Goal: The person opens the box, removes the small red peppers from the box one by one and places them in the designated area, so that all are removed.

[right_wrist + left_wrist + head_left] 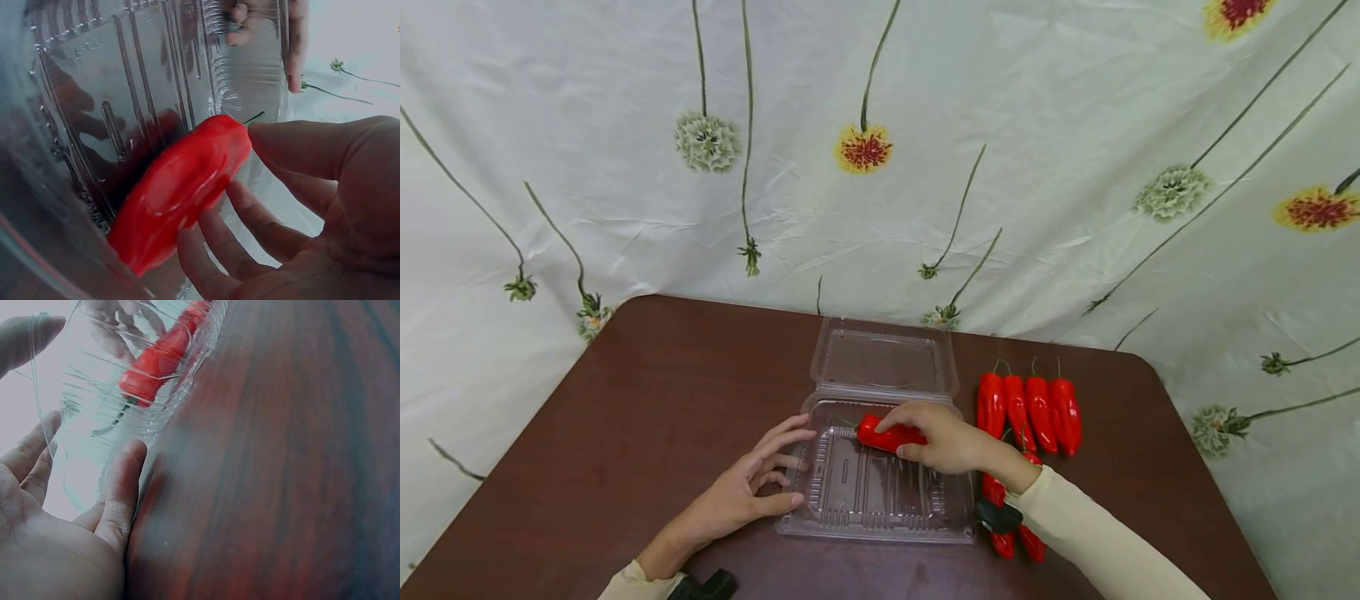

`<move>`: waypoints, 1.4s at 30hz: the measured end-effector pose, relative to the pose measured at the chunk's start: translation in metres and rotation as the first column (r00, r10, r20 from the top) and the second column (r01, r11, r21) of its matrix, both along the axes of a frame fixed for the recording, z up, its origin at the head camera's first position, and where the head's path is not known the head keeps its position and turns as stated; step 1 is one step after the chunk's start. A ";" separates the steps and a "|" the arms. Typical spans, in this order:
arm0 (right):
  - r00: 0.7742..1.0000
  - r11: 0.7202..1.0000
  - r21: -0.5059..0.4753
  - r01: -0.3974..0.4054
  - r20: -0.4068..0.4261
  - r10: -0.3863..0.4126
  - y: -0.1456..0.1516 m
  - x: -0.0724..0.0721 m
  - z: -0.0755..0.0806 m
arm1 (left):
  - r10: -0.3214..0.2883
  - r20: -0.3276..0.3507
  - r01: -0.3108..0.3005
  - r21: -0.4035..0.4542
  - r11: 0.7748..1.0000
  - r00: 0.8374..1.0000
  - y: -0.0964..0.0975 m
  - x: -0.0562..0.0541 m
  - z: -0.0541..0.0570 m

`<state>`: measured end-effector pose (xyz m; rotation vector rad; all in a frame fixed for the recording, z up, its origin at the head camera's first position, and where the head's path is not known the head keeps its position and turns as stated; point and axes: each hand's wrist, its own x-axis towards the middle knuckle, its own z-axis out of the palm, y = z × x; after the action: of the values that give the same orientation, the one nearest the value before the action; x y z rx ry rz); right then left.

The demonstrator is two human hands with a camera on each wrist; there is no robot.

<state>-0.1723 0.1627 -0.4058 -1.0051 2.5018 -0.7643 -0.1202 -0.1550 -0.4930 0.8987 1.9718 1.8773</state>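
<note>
A clear plastic clamshell box (876,532) lies on the table with its lid (883,358) folded back. My right hand (943,437) reaches into its base and holds a glossy red chili pepper (887,435) with thumb and fingers. The pepper lies crosswise near the back wall, its thin green stem (255,117) pointing left. In the right wrist view, the thumb is at its stem end and the other fingertips (240,195) are along its side. My left hand (741,492) rests at the box's left edge, fingers spread and thumb (128,481) against the clear side.
Right of the box, several red chili peppers (1037,412) lie side by side, stems away from me. More peppers (1032,543) lie closer, partly hidden under my right forearm. The brown table (662,417) ends at a flower-printed cloth (1052,208) behind the lid.
</note>
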 end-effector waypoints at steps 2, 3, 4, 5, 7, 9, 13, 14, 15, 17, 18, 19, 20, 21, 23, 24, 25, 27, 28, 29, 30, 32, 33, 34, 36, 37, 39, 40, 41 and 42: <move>1.000 1.000 0.002 0.000 -0.017 0.000 -0.001 0.001 -0.002 | 0.000 0.004 0.000 -0.002 1.000 1.000 0.000 0.000 0.000; 1.000 1.000 0.002 0.001 -0.023 -0.001 -0.001 0.001 -0.003 | 0.000 0.005 0.000 -0.003 1.000 1.000 0.000 0.000 0.000; 1.000 1.000 0.006 0.004 -0.026 -0.004 -0.001 0.001 -0.003 | -0.001 0.005 0.001 -0.002 1.000 1.000 0.000 0.000 0.000; 1.000 1.000 0.007 0.005 -0.029 -0.005 -0.001 0.002 -0.004 | -0.001 0.003 0.001 -0.002 1.000 1.000 0.000 0.000 0.000; 0.999 1.000 0.015 0.006 -0.033 -0.006 -0.002 0.002 -0.003 | 0.001 0.001 -0.001 -0.002 1.000 1.000 0.000 0.000 0.000; 0.999 1.000 0.029 0.007 -0.037 -0.006 -0.002 0.002 -0.003 | 0.002 -0.005 -0.002 -0.002 1.000 1.000 0.000 0.000 0.000; 0.999 0.999 0.052 0.007 -0.044 -0.005 -0.002 0.003 -0.001 | 0.004 -0.007 -0.004 -0.006 1.000 1.000 0.001 0.000 0.000; 0.999 0.998 0.058 0.008 -0.045 -0.006 -0.002 0.003 -0.001 | 0.004 -0.008 -0.004 -0.006 1.000 1.000 0.001 0.000 -0.001; 0.999 0.998 0.062 0.009 -0.046 -0.006 -0.001 0.003 0.000 | 0.005 -0.009 -0.005 -0.006 1.000 1.000 0.001 0.000 -0.001; 0.999 0.998 0.068 0.012 -0.039 -0.009 -0.001 0.004 0.000 | 0.008 -0.008 -0.008 -0.007 1.000 1.000 0.001 0.000 -0.001; 0.999 0.997 0.071 0.013 -0.036 -0.010 -0.001 0.004 0.000 | 0.010 -0.009 -0.010 -0.008 1.000 1.000 0.001 0.000 -0.001; 0.999 0.997 0.071 0.012 -0.032 -0.010 -0.001 0.004 0.000 | 0.010 -0.010 -0.010 -0.007 1.000 1.000 0.001 0.000 -0.001; 1.000 0.997 0.075 0.015 -0.025 -0.013 -0.001 0.005 -0.001 | 0.010 -0.012 -0.010 -0.006 1.000 1.000 0.001 0.000 -0.001; 1.000 0.997 0.076 0.014 -0.020 -0.013 -0.001 0.005 -0.002 | 0.010 -0.013 -0.010 -0.006 1.000 1.000 0.001 0.000 -0.001; 1.000 0.997 0.074 0.016 -0.005 -0.016 -0.001 0.007 -0.004 | 0.009 -0.017 -0.009 -0.004 1.000 1.000 0.001 0.000 -0.001; 1.000 0.997 0.074 0.014 -0.002 -0.014 -0.001 0.008 -0.005 | 0.007 -0.020 -0.007 -0.002 1.000 1.000 0.001 0.000 -0.001; 1.000 0.997 0.072 0.015 0.009 -0.016 -0.001 0.008 -0.007 | 0.005 -0.023 -0.005 0.001 1.000 1.000 0.001 0.000 -0.001; 1.000 0.998 0.065 0.011 0.025 -0.012 -0.002 0.010 -0.009 | 0.005 -0.025 -0.005 0.002 1.000 1.000 0.001 0.001 0.000; 0.999 0.998 0.063 0.007 0.032 -0.009 -0.003 0.010 -0.010 | 0.005 -0.025 -0.005 0.002 1.000 1.000 0.001 0.001 0.000; 0.999 0.998 0.065 0.002 0.041 -0.005 -0.003 0.011 -0.010 | 0.005 -0.024 -0.005 0.002 1.000 1.000 0.001 0.001 0.000; 0.999 0.998 0.066 -0.005 0.044 0.002 -0.003 0.011 -0.011 | 0.005 -0.021 -0.005 0.001 1.000 1.000 0.001 0.001 0.000; 0.998 0.997 0.073 -0.017 0.059 0.012 -0.003 0.012 -0.013 | 0.008 -0.015 -0.008 -0.001 1.000 1.000 0.001 0.001 0.000; 0.998 0.997 0.076 -0.021 0.065 0.016 -0.004 0.013 -0.014 | 0.009 -0.014 -0.009 -0.002 1.000 1.000 0.001 0.001 0.000; 0.997 0.996 0.081 -0.023 0.069 0.017 -0.004 0.013 -0.014 | 0.010 -0.014 -0.010 -0.002 1.000 1.000 0.001 0.001 0.000; 0.996 0.996 0.088 -0.021 0.084 0.014 -0.004 0.014 -0.015 | 0.011 -0.019 -0.011 -0.001 1.000 1.000 0.001 0.001 0.000; 0.996 0.996 0.089 -0.019 0.092 0.011 -0.004 0.014 -0.015 | 0.011 -0.022 -0.011 0.000 1.000 1.000 0.001 0.001 0.000; 0.995 0.996 0.089 -0.015 0.100 0.006 -0.003 0.014 -0.016 | 0.012 -0.028 -0.012 0.002 1.000 1.000 0.001 0.001 0.000; 0.995 0.996 0.088 -0.016 0.103 0.006 -0.003 0.014 -0.016 | 0.013 -0.031 -0.013 0.002 1.000 0.999 0.002 0.001 0.000; 0.994 0.996 0.087 -0.017 0.107 0.008 -0.003 0.015 -0.016 | 0.014 -0.034 -0.014 0.003 1.000 0.999 0.002 0.001 0.000; 0.994 0.996 0.088 -0.019 0.109 0.009 -0.003 0.015 -0.017 | 0.014 -0.034 -0.014 0.002 1.000 0.999 0.002 0.001 0.000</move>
<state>-0.1576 0.1593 -0.4224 -0.9244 2.4105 -0.6788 -0.1193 -0.1533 -0.4928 0.9252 2.0018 1.8834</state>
